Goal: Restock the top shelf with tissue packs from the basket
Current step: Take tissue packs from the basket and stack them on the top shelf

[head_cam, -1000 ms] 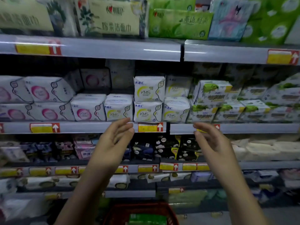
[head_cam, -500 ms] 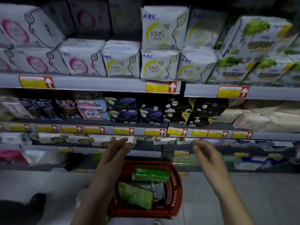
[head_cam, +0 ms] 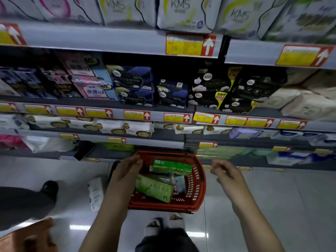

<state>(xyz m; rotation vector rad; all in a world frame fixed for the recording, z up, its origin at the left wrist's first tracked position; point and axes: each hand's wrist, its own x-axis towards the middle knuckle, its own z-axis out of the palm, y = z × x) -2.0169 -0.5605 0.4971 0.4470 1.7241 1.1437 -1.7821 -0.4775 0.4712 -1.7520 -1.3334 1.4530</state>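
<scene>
Your left hand hangs over the left rim of the red basket, right hand just beside it. Both empty, fingers relaxed. Green tissue packs lie in the basket.

The basket is red, its wall pierced with rows of small slots; the tissue packs inside are bright green. Grey shelf edges carry price tags — yellow, with a white arrow on red. Navy packs above show pale clouds.
</scene>
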